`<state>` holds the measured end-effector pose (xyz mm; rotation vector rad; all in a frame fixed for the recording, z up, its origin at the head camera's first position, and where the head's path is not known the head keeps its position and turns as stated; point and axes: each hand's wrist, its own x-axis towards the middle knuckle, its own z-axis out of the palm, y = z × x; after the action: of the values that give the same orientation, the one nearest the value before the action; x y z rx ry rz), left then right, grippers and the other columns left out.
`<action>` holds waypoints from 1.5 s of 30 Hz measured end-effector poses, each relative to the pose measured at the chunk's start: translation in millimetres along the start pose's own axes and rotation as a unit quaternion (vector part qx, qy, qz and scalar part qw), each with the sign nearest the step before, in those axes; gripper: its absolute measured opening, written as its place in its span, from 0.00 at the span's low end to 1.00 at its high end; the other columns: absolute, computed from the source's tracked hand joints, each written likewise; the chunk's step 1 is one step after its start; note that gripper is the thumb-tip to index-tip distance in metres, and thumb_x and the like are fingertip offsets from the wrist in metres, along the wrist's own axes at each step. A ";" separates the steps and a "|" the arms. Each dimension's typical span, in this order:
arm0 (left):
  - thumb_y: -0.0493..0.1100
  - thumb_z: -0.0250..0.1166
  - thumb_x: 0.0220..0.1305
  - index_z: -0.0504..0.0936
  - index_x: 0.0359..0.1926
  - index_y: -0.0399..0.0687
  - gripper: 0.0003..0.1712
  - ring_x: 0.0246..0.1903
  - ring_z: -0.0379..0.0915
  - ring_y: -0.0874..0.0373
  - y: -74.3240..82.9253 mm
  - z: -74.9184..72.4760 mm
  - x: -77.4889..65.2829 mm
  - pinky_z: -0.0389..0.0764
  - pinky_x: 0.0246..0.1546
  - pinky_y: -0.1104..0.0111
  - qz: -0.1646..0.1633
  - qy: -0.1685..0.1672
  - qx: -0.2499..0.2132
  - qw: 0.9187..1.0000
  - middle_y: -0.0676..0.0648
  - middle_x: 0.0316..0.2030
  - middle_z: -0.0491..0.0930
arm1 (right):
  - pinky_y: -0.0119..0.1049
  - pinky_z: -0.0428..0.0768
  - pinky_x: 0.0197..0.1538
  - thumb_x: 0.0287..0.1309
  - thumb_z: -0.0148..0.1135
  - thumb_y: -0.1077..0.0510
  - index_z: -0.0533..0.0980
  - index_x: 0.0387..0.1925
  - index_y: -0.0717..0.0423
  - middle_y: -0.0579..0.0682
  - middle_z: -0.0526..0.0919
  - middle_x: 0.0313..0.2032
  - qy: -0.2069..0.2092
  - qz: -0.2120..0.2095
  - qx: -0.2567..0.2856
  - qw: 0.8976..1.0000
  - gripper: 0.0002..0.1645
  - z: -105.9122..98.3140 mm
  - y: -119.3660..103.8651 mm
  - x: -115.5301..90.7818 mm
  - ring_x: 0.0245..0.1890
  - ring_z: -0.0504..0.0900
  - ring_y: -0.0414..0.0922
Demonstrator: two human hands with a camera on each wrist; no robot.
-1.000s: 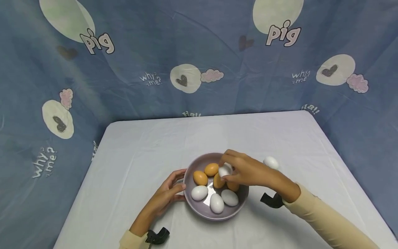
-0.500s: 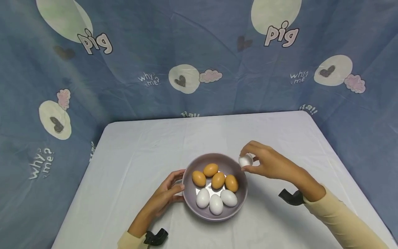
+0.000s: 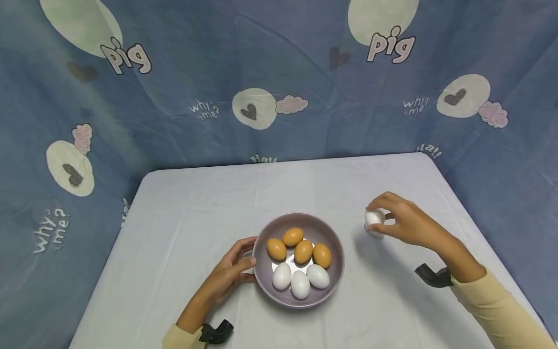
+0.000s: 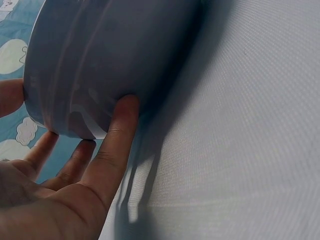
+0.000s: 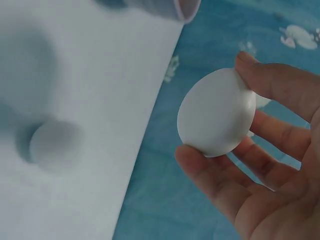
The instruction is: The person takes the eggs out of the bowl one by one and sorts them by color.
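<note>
My right hand pinches a white egg between thumb and fingertips, raised above the table to the right of the bowl. Below it a second white egg lies on the cloth; in the head view the held egg and fingers mostly cover it. The mauve bowl contains several orange eggs towards the back and 3 white eggs at the front. Against the bowl's left side rests my left hand, its fairly straight fingers and thumb touching the outer wall.
A white cloth covers the table. Blue printed fabric hangs behind it and along both sides. Each wrist wears a black mount.
My right hand has carried the white egg out from over the bowl, rightwards to above the egg on the table. One white egg in the bowl shifted slightly. The left hand stays at the bowl.
</note>
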<state>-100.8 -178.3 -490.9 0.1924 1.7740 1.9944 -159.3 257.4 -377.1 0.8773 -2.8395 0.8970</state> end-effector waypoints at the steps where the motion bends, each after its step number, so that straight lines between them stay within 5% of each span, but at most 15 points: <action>1: 0.39 0.58 0.71 0.56 0.75 0.46 0.35 0.62 0.70 0.46 0.1 0.1 -0.1 0.84 0.49 0.52 -0.001 0.003 -0.001 1.000 0.34 0.73 0.53 | 0.41 0.87 0.42 0.46 0.78 0.65 0.81 0.47 0.60 0.52 0.81 0.45 0.003 0.004 0.000 1.000 0.23 -1.4 3.4 -1.7 0.44 0.81 0.48; 10: 0.39 0.58 0.71 0.57 0.74 0.48 0.34 0.62 0.70 0.48 -0.6 -1.4 -3.8 0.84 0.49 0.52 -0.004 0.016 -0.008 1.000 0.37 0.74 0.55 | 0.46 0.86 0.46 0.46 0.78 0.65 0.81 0.49 0.62 0.56 0.80 0.49 0.007 0.048 0.004 0.999 0.25 -7.9 38.2 -12.2 0.49 0.80 0.53; 18: 0.39 0.58 0.71 0.58 0.74 0.48 0.34 0.62 0.70 0.47 -0.4 -1.8 -2.7 0.85 0.48 0.52 -0.001 0.011 -0.008 1.000 0.36 0.73 0.55 | 0.48 0.86 0.46 0.46 0.78 0.65 0.81 0.48 0.62 0.56 0.80 0.48 0.013 0.066 -0.001 0.998 0.24 -2.3 65.7 -20.0 0.48 0.77 0.42; 23: 0.39 0.58 0.71 0.57 0.74 0.48 0.34 0.61 0.71 0.48 0.2 -0.8 -2.4 0.85 0.48 0.52 -0.007 0.013 -0.010 1.000 0.37 0.74 0.55 | 0.49 0.85 0.48 0.47 0.77 0.65 0.81 0.48 0.64 0.57 0.80 0.48 0.000 0.080 0.005 0.997 0.23 4.1 79.9 -22.0 0.49 0.78 0.50; 45: 0.39 0.58 0.72 0.57 0.75 0.48 0.34 0.62 0.70 0.47 -0.9 1.6 1.3 0.84 0.49 0.51 -0.009 0.010 -0.010 1.000 0.37 0.74 0.54 | 0.49 0.85 0.48 0.48 0.77 0.64 0.80 0.47 0.66 0.61 0.79 0.48 -0.038 0.079 0.006 0.996 0.23 25.0 102.0 -28.6 0.51 0.78 0.59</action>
<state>-101.2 -176.3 -491.7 0.1514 1.7611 2.0077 -185.9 327.1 -456.4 0.7101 -3.0087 0.9159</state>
